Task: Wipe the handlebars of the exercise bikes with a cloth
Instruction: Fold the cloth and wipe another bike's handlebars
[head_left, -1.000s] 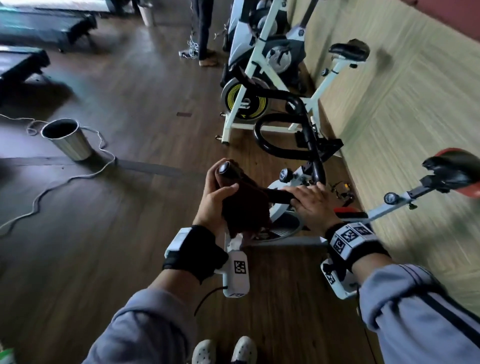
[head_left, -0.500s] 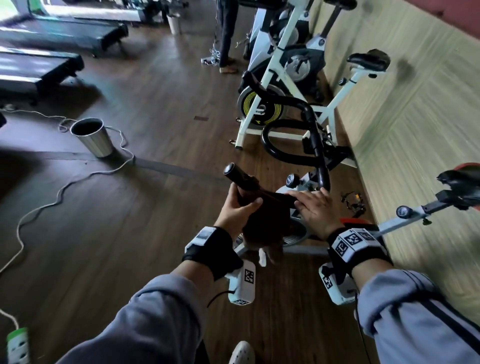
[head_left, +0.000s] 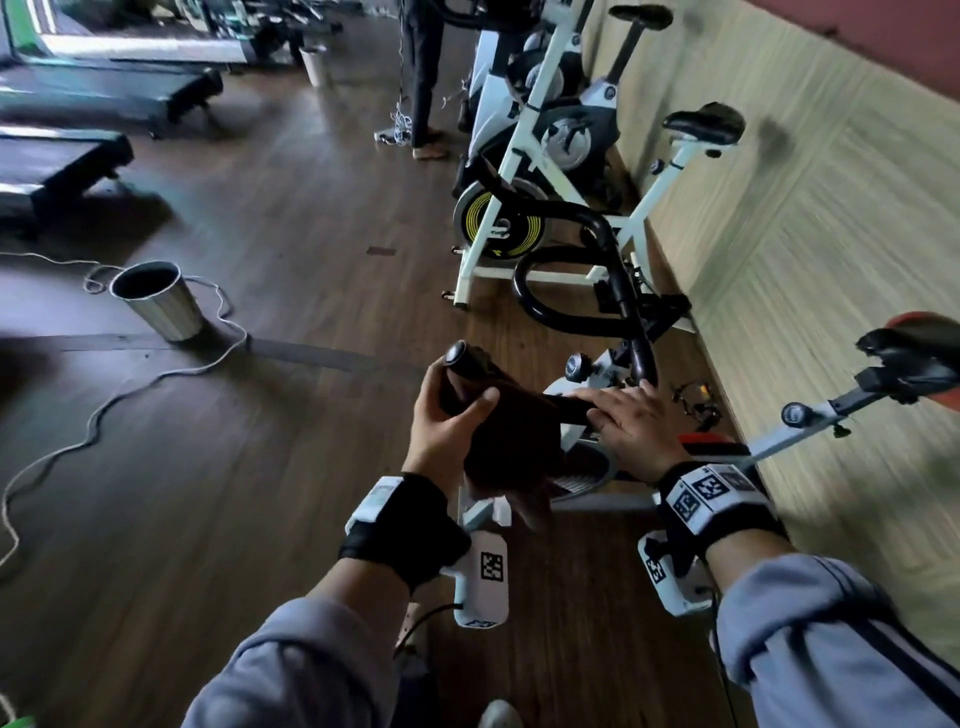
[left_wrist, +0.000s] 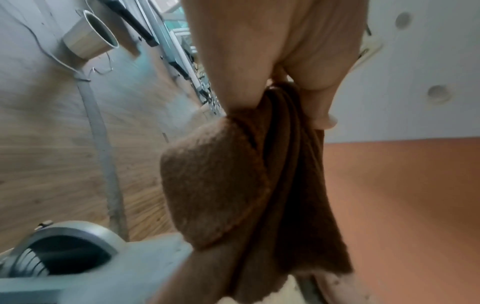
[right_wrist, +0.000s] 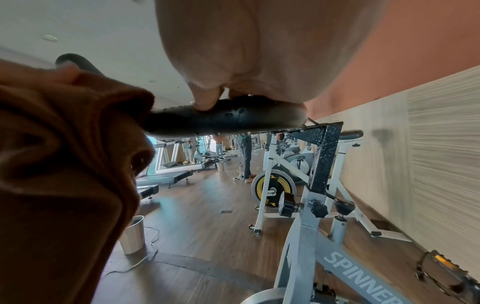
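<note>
L hand (head_left: 447, 421) grips a brown cloth (head_left: 511, 447) wrapped round the near handlebar (head_left: 470, 364) of the closest bike, thumb over the top, fingers curled under; the bar's black end cap pokes out just past the hand, far-left. R hand (head_left: 631, 423) lies on the same bar just right of the cloth, fingers fairly straight over it.

Head view shows both hands and the whole bar loop. L wrist view shows only the cloth (left_wrist: 249, 174) hanging in folds from the pinching fingers (left_wrist: 320, 111), w/ a grey bike part below. R wrist view shows what the head view hides: the R thumb tip pressing the black grip (right_wrist: 226, 117) from underneath, so that hand lightly clasps the bar, plus the grey frame marked SPINNER (right_wrist: 363, 275) and the cloth (right_wrist: 64, 164) bunched at left.

Farther along the right wall stands a white bike w/ yellow-ringed flywheel (head_left: 498, 223), more bikes beyond. A red-edged saddle (head_left: 914, 353) sticks in from the right. Left: metal bin (head_left: 156, 301) w/ a pale cable looped round it on the dark wood floor. Far left: treadmills (head_left: 104, 93). A person's legs (head_left: 421, 78) stand far back. Wall has pale wood-look panels.
</note>
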